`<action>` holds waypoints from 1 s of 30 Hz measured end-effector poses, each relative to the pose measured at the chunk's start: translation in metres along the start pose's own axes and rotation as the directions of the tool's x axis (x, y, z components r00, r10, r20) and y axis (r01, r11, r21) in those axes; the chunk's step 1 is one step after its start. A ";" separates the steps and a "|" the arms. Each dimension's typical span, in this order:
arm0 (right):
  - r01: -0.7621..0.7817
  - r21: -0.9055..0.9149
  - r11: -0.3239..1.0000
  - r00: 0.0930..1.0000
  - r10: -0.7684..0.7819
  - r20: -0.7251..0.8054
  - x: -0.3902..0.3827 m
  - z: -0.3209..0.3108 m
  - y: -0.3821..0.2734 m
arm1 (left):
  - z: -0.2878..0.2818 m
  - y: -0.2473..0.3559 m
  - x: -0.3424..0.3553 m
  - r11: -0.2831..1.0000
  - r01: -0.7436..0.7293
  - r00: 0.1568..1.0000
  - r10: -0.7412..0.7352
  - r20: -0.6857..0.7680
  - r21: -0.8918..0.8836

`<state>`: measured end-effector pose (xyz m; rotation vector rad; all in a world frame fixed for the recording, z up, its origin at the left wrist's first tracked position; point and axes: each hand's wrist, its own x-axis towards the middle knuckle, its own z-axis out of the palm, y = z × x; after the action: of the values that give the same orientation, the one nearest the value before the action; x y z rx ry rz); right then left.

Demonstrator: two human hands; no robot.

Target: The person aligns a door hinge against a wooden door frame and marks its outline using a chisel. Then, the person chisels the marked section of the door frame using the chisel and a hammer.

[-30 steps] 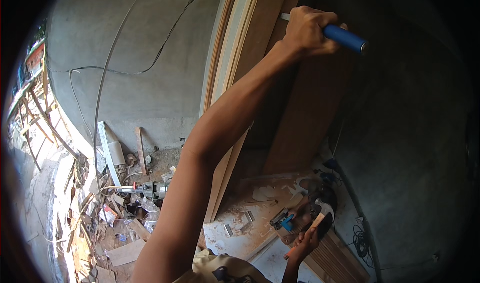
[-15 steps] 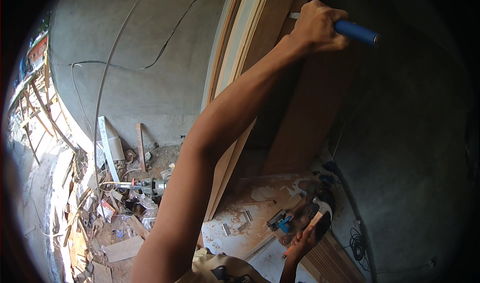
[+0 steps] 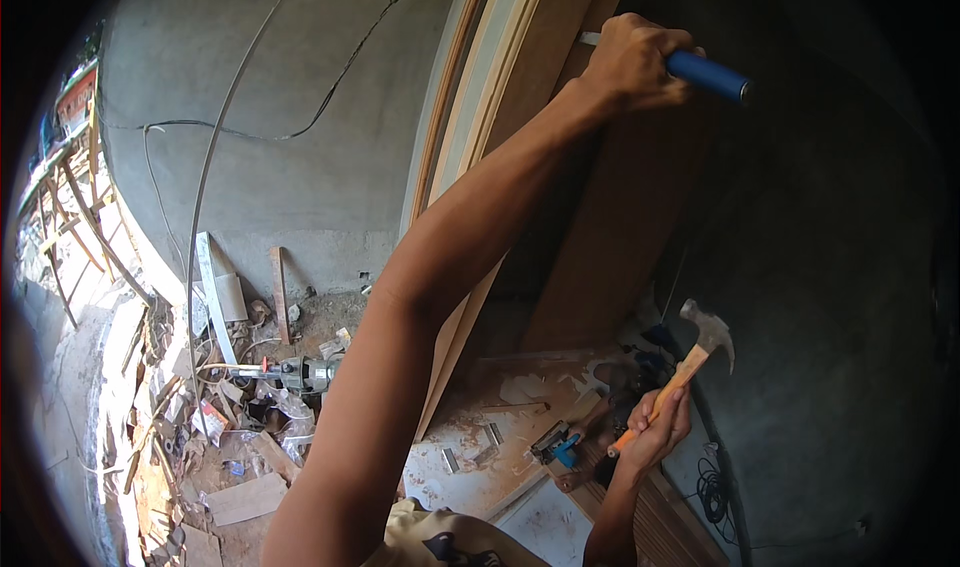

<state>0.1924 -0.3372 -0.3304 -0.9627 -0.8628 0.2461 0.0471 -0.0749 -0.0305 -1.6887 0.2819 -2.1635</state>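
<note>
Chisel (image 3: 708, 74), or so I take it from the blue handle and the short bit of pale metal showing, is up at the top of the view in my left hand (image 3: 640, 59). I have my fingers wrapped closed around it, the handle's butt end sticking out to the right and the blade pointing left toward the upright wooden boards (image 3: 525, 77). My own fist hides much of the blade, so I can't tell whether its edge touches the wood.

Lower down on the right, well apart from it, my right hand (image 3: 655, 429) grips a claw hammer (image 3: 688, 367) by its orange-and-wood handle, the steel head tilted up and to the right.

Beneath the hammer, grooved wooden strips (image 3: 662, 522) lie beside a dusty white panel (image 3: 428, 485). Small metal plates (image 3: 450, 460) rest on that panel, and a power tool with a blue part (image 3: 567, 451) sits near the strips. Coiled black cable (image 3: 715, 492) lies farther right.

Off to the left of my arm, a grey power tool (image 3: 310, 374) lies among scraps and rubble (image 3: 245, 502), below a grey wall (image 3: 280, 192) with a dark cable (image 3: 332, 92) hanging across it.
</note>
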 end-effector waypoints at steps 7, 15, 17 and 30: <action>0.575 0.086 0.814 0.814 -0.579 0.037 0.057 0.083 -0.107 | -0.006 0.003 -0.001 0.997 -0.043 0.999 0.043 0.000 -0.066; 0.635 -0.054 0.771 0.772 -0.630 0.082 0.073 0.127 -0.122 | -0.006 0.001 -0.002 0.995 -0.017 1.000 0.017 -0.001 -0.103; 0.641 0.093 0.762 0.768 -0.638 -0.055 0.067 0.115 -0.121 | -0.009 0.001 -0.003 0.995 -0.022 1.000 0.021 -0.008 -0.096; 0.560 0.053 0.827 0.822 -0.547 -0.159 0.044 0.037 -0.089 | -0.020 0.021 -0.021 0.996 -0.093 0.954 0.085 0.288 0.012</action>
<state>0.1779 -0.3417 -0.2252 -0.5908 -0.9570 -0.2790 0.0362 -0.0867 -0.0624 -1.9074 0.2419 -1.8192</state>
